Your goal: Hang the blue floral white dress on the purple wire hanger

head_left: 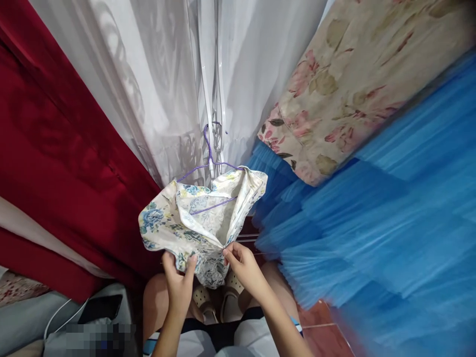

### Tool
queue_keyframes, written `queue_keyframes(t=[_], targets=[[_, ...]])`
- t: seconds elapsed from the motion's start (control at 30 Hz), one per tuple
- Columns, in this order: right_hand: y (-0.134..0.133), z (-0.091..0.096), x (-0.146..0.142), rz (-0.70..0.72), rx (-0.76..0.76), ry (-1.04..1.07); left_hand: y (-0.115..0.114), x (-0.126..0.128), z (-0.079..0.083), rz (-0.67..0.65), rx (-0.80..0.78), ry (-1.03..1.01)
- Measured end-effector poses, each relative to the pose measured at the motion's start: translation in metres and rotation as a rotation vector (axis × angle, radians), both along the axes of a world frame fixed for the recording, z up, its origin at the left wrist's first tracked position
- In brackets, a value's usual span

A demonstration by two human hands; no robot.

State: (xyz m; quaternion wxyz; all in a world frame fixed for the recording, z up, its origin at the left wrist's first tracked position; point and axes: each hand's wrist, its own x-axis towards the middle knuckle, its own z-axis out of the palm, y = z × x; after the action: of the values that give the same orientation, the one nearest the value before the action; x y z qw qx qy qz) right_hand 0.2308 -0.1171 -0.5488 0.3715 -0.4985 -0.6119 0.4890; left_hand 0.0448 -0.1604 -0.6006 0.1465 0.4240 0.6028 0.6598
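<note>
A floral cloth point(193, 223), white with blue flowers, hangs bunched over a purple wire hanger point(208, 153). The hanger's hook sits up against a white sheer curtain point(159, 89). My left hand point(178, 285) grips the cloth's lower edge from below, fingers closed on the fabric. My right hand point(243, 267) pinches the cloth's lower right edge between thumb and fingers. Both hands are close together, just above my knees.
A red curtain point(55, 148) hangs at the left. Blue pleated tulle point(372, 223) fills the right side, with a floral pillow point(353, 84) above it. A black phone point(100, 307) with a white cable lies at the lower left. Red floor tiles point(320, 327) show below.
</note>
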Motion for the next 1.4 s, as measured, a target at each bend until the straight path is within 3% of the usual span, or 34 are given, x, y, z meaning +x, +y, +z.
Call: queue_keyframes(t=[0.1,0.23,0.3,0.4,0.5,0.6,0.73,0.8,0.87,1.0,1.1,1.17,1.3,1.4], targets=[[-0.006,0.0,-0.003,0.0,-0.056,0.054,-0.001,0.018,-0.003,0.115,0.143,0.225],[-0.012,0.004,-0.015,0.021,-0.083,0.088,0.007,0.044,-0.005,-0.288,-0.023,0.3],[-0.009,0.012,-0.019,0.029,-0.1,0.159,0.015,0.05,-0.002,-0.393,-0.051,0.27],[0.009,0.041,-0.019,-0.02,-0.087,0.288,0.028,0.045,0.01,-0.499,-0.05,0.325],[0.041,0.083,-0.02,-0.073,0.034,0.369,0.035,0.031,0.023,-0.648,-0.106,0.493],[0.071,0.126,-0.029,-0.045,0.133,0.435,0.038,0.014,0.03,-0.699,-0.163,0.68],[0.087,0.153,-0.044,-0.069,0.189,0.505,0.039,-0.002,0.031,-0.724,-0.232,0.849],[0.085,0.153,-0.047,-0.084,0.201,0.511,0.042,-0.007,0.036,-0.733,-0.211,0.83],[0.078,0.146,-0.046,-0.09,0.196,0.486,0.049,-0.011,0.053,-0.672,-0.129,0.737],[0.067,0.136,-0.041,-0.065,0.225,0.383,0.079,-0.016,0.121,-0.428,0.103,0.536],[0.067,0.133,-0.038,-0.055,0.277,0.337,0.104,-0.016,0.173,-0.45,0.185,0.647],[0.073,0.128,-0.037,-0.076,0.332,0.284,0.114,-0.015,0.193,-0.478,0.221,0.76],[0.084,0.111,-0.043,-0.13,0.442,0.178,0.115,-0.011,0.198,-0.387,0.287,0.826],[0.087,0.104,-0.051,-0.081,0.404,0.255,0.112,-0.008,0.192,-0.29,0.302,0.748]])
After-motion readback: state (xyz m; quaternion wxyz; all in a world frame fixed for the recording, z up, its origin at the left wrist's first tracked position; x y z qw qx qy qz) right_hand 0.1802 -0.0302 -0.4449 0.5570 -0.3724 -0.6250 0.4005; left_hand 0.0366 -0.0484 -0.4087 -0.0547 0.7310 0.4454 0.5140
